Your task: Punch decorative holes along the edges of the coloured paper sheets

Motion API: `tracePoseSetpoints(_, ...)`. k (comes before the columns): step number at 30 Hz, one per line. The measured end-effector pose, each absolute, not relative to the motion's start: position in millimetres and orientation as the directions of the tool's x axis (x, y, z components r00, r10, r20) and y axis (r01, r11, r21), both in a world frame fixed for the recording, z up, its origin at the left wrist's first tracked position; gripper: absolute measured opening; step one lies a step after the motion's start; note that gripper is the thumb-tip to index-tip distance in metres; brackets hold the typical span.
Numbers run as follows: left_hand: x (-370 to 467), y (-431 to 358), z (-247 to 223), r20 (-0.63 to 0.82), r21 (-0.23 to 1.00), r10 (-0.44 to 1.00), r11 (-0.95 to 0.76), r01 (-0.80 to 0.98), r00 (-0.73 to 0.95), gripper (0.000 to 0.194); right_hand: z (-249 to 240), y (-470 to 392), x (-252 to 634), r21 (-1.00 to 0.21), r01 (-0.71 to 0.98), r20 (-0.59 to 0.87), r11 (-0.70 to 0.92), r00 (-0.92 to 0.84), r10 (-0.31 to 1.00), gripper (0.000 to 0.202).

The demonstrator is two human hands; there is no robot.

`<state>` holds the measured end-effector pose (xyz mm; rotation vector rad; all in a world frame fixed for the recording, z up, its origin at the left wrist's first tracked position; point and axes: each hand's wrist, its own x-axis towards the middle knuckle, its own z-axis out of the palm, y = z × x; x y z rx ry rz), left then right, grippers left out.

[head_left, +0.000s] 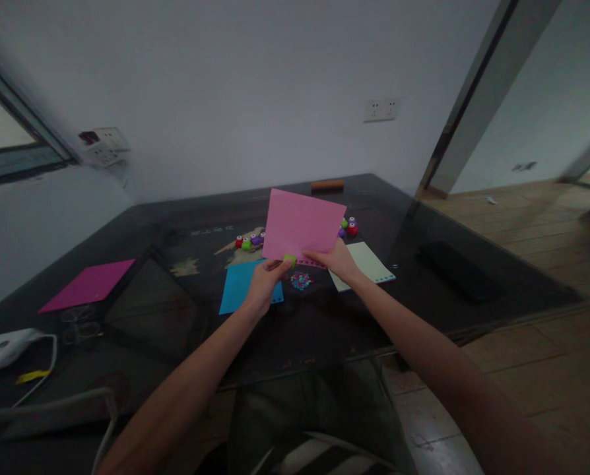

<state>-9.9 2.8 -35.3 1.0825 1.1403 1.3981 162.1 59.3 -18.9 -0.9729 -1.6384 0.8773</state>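
Observation:
A pink sheet of paper [305, 224] is held raised above the table, with a row of small punched shapes along its lower edge. My right hand [342, 260] pinches the sheet near its lower right. At the bottom left edge my left hand [265, 280] is closed on a small green craft punch [290, 260], which sits against the paper. Below the sheet lies a little heap of coloured paper bits [301, 281]. A blue sheet [235, 290] is under my left hand, and a cream sheet [367, 260] lies by my right wrist; both have holes along one edge.
More punches [247, 243] in red, green and purple stand behind the pink sheet, with others [352, 228] at its right. A magenta sheet [90, 284], a white device [5, 349] with a cable, a black case [456, 270] and a brown roll [327, 186] lie on the dark table [295, 336].

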Motion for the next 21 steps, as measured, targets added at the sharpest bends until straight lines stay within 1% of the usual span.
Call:
tracePoseSetpoints(13, -9.0, 3.9, -36.6, 0.092, 0.982, 0.988, -0.111, -0.155, -0.124, 0.024, -21.6, 60.3, 161.5, -0.889, 0.146, 0.404, 0.433, -0.192, 0.894, 0.042)
tracePoseSetpoints(21, -7.4, 3.2, -36.6, 0.099, 0.976, 0.987, -0.121, -0.180, -0.127, 0.027, -21.8, 59.4, 161.3, -0.888, 0.150, 0.404, 0.434, -0.195, 0.894, 0.043)
